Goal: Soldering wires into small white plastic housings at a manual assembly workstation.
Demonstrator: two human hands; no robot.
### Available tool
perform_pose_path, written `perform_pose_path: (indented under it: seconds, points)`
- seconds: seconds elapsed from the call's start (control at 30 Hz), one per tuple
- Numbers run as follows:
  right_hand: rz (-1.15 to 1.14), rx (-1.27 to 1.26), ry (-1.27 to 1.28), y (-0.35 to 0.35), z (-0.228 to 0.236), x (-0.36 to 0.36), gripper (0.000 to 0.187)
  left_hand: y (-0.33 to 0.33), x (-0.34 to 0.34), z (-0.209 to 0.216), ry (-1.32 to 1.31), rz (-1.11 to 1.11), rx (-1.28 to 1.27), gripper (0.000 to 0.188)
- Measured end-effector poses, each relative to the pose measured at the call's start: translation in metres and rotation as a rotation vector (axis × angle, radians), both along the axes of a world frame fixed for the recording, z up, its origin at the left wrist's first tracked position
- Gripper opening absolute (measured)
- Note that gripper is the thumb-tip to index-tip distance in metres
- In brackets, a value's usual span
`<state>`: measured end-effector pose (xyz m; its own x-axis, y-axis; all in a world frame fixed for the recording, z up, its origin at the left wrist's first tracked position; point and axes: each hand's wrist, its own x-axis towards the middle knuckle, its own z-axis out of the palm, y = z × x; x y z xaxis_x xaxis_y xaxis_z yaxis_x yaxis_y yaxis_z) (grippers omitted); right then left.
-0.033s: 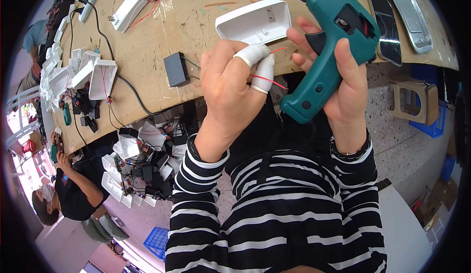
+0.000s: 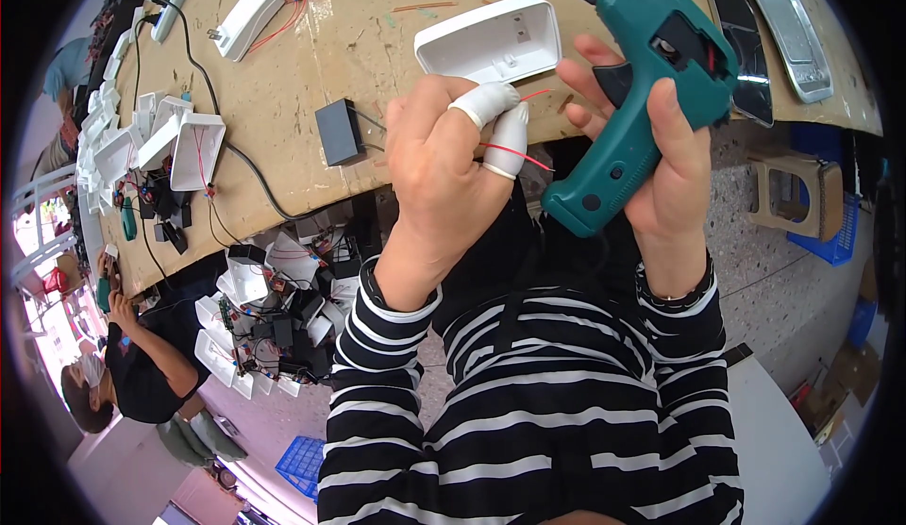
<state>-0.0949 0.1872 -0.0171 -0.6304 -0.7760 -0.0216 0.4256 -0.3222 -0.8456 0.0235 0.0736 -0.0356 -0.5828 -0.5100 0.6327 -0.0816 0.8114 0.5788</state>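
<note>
My left hand (image 2: 436,171) is closed, its thumb and forefinger in white finger cots and pinched on a red wire (image 2: 530,159). Two bare-looking red ends stick out to the right of the fingertips. In my right hand (image 2: 672,181) lies a green electric drill (image 2: 634,124), its handle across the palm and its black chuck pointing to the upper left. The thumb stands up beside the handle, while the fingers reach past the trigger from behind. Just beyond my left hand, a white plastic case (image 2: 491,46) lies open side up. A black box (image 2: 338,133) with dark leads sits left of that hand.
A phone (image 2: 738,49) and a metal tray (image 2: 788,30) lie at the far right of the table. White cases (image 2: 193,152) with wires pile up on the left, and more (image 2: 250,280) below the table edge. A co-worker (image 2: 156,355) is at lower left.
My right hand and the drill have shifted slightly to the right. The left hand keeps its pinch on the red wire, almost still.
</note>
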Motion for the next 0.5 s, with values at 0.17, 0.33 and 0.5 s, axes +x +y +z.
perform_pose_path:
  seconds: [0.17, 0.33, 0.5]
  points:
    - [-0.095, 0.068, 0.085, 0.015, 0.005, 0.016, 0.056, -0.002, 0.002, 0.004, 0.022, -0.021, -0.011, 0.018]
    - [-0.243, 0.087, 0.455, 0.019, 0.0, 0.042, 0.061, 0.002, -0.003, -0.002, 0.052, 0.012, -0.07, 0.018]
    - [-0.166, 0.118, 0.808, 0.022, -0.002, 0.045, 0.058, 0.002, -0.003, -0.005, 0.077, 0.047, -0.063, 0.018]
